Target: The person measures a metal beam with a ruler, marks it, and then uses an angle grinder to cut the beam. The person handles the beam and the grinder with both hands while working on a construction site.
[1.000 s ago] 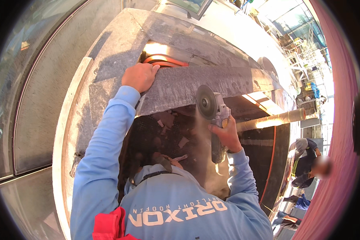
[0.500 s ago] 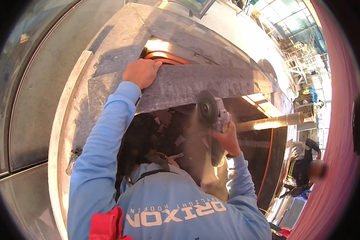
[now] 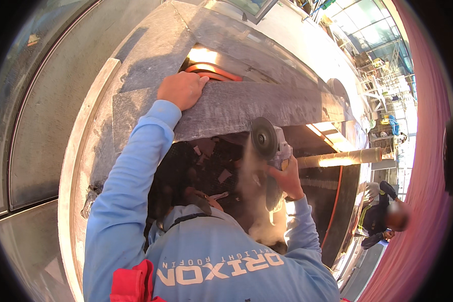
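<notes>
The angle grinder [image 3: 282,152] was right there at the near edge of the grey slab [image 3: 246,103], its round disc [image 3: 265,138] overlapping that edge in view, and a pale dust plume [image 3: 249,168] spilled out below the slab! The right hand [image 3: 287,179] had it, fingers clamped around the grinder's body just off the slab's near side. And the left hand [image 3: 182,90]? Up over the slab's far edge, toward its left end, fingers close together and clamped on the slab, their tips partly hidden! Just beyond the slab, beside that grip, orange hoses [image 3: 225,74] curved past. Off the slab's near side, to the right, stretched a long round tube [image 3: 345,157], while scraps [image 3: 224,175] lay scattered in the dark space below the slab, and well past its right end, a co-worker [image 3: 375,218] in dark clothes came into view
</notes>
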### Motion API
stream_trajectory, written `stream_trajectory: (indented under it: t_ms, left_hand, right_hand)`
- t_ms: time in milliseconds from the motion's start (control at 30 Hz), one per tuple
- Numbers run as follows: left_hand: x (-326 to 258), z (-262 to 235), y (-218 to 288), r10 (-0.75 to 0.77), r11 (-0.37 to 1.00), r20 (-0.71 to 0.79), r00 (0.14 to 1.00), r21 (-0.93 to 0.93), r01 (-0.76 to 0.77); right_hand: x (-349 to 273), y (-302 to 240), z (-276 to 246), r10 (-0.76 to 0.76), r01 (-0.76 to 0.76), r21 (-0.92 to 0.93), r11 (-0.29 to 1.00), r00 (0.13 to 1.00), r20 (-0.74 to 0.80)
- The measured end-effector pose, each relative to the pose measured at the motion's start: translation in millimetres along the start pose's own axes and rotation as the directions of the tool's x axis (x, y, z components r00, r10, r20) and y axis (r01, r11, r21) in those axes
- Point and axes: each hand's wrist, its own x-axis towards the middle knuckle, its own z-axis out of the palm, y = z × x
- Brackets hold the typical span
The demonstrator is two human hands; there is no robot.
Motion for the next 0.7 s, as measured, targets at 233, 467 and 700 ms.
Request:
stream_trajectory:
  t_ms: [233, 467, 700]
  left_hand:
    - [3.7, 6.7, -4.8, 0.014, 1.0, -0.028, 1.0, -0.01, -0.014]
    - [4.1, 5.2, -3.1, 0.005, 1.0, -0.024, 1.0, -0.018, -0.005]
    - [1.4, 4.3, -3.6, 0.0, 1.0, -0.02, 1.0, -0.014, -0.001]
  right_hand:
    - [7.2, -9.2, 4.6, 0.065, -0.065, 0.096, 0.993, 0.998, 0.001]
    - [23.5, -24.7, 8.6, -0.081, 0.086, 0.067, 0.994, 0.994, -0.07]
    - [1.8, -10.2, 2.1, 0.016, -0.016, 0.021, 1.0, 1.0, 0.013]
